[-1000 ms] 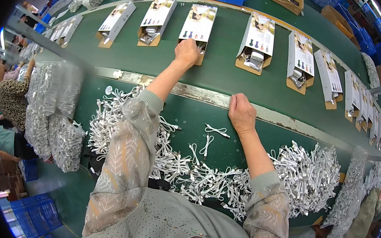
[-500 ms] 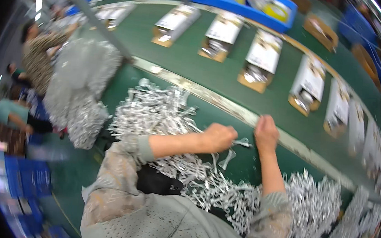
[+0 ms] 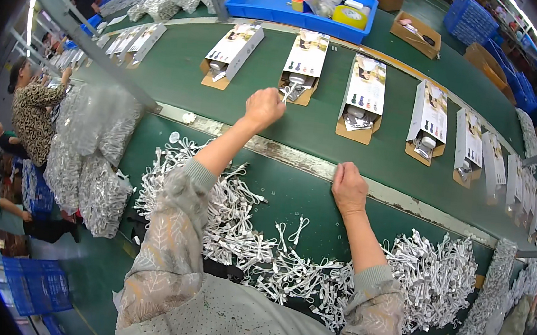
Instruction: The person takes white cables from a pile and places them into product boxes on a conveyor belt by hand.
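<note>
My left hand [image 3: 265, 108] reaches over the green belt, its fingers closed on a short white charging cable [image 3: 287, 92]. The cable's end is at the open flap of a white printed box [image 3: 307, 50], where a white device and a silvery packet show. My right hand [image 3: 349, 187] rests by the worn rail at the belt's near edge, fingers curled; whatever it may hold is hidden. Between and under my forearms lie heaps of bundled white cables [image 3: 237, 229], with another heap [image 3: 429, 280] right of my right forearm.
More open-ended boxes [image 3: 362, 89] line the belt [image 3: 248, 107]. Beyond it is a blue tray [image 3: 264, 5] with tape rolls; a brown carton [image 3: 417, 36] stands beside it. A metal post [image 3: 99, 41] and clear bags [image 3: 92, 150] are at left, near other people.
My left hand has moved up and away from the cable heap, across the rail to a box, with the cable. My right hand has shifted slightly left. The boxes have moved a little.
</note>
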Available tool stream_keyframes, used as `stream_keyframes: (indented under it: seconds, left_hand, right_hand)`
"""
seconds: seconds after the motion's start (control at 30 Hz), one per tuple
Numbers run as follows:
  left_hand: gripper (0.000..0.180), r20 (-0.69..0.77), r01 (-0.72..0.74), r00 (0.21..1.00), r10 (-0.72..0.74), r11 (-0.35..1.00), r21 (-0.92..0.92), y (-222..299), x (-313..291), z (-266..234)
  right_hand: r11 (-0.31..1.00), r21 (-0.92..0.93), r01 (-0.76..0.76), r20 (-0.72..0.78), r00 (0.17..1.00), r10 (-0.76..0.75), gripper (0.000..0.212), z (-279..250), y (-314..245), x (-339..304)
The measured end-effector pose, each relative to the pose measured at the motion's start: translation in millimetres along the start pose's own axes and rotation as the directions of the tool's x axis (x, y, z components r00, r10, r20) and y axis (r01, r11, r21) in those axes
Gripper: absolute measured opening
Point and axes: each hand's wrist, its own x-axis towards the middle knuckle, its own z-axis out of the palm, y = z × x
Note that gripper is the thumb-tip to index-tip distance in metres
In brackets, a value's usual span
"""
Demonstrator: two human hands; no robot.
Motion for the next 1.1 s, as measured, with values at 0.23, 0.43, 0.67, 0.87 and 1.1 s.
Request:
stream_keyframes:
  seconds: [0.23,0.43,0.67,0.87,1.1]
  left_hand:
    - [0.022,-0.082,0.048,0.994,-0.071,0.966,-0.254,58,44,62]
    - [0.019,0.238,-0.461,0.79,0.565,0.804,-0.376,76,-28,14]
    - [0.032,0.45,-0.736,0.341,0.825,0.532,-0.418,56,-170,-14]
    - [0.017,0.369,-0.476,0.734,0.57,0.82,-0.318,19,-165,-23]
    - [0.02,0.073,0.077,0.995,-0.062,0.971,-0.228,-21,-48,-25]
  right_hand:
    - [1.0,0.025,-0.019,0.017,1.0,0.018,0.013,4,-2,-4]
    - [1.0,0.02,-0.019,0.036,0.999,0.018,0.014,8,1,2]
    - [1.0,0.013,-0.007,0.007,1.0,0.007,0.015,11,4,4]
    - [1.0,0.001,-0.005,0.01,1.0,0.005,0.014,7,-1,0]
    - [1.0,-0.026,-0.005,0.017,1.0,0.006,0.013,3,5,-4]
